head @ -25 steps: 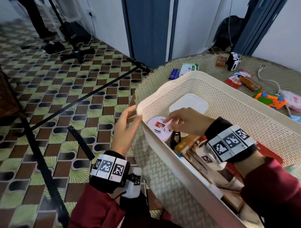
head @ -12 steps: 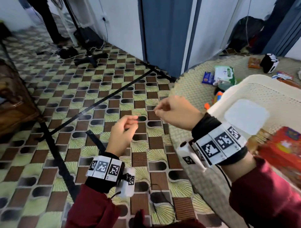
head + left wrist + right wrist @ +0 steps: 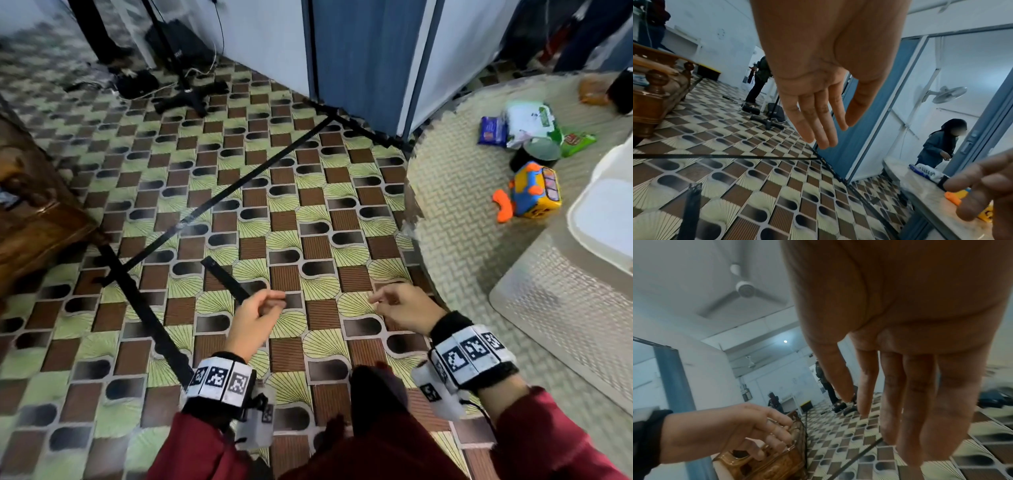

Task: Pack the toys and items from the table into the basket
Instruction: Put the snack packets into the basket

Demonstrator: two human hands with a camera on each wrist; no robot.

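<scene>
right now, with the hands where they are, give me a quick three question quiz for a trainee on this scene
1. True or false: the left hand holds a toy.
2. Which lies nearest the basket on the table? A) blue packet B) orange and yellow toy C) green packet
3. Fill in: both hands, the right hand included, hang over the patterned ____, not the table.

Key: 1 false, it holds nothing. 2 B. 3 floor.
</scene>
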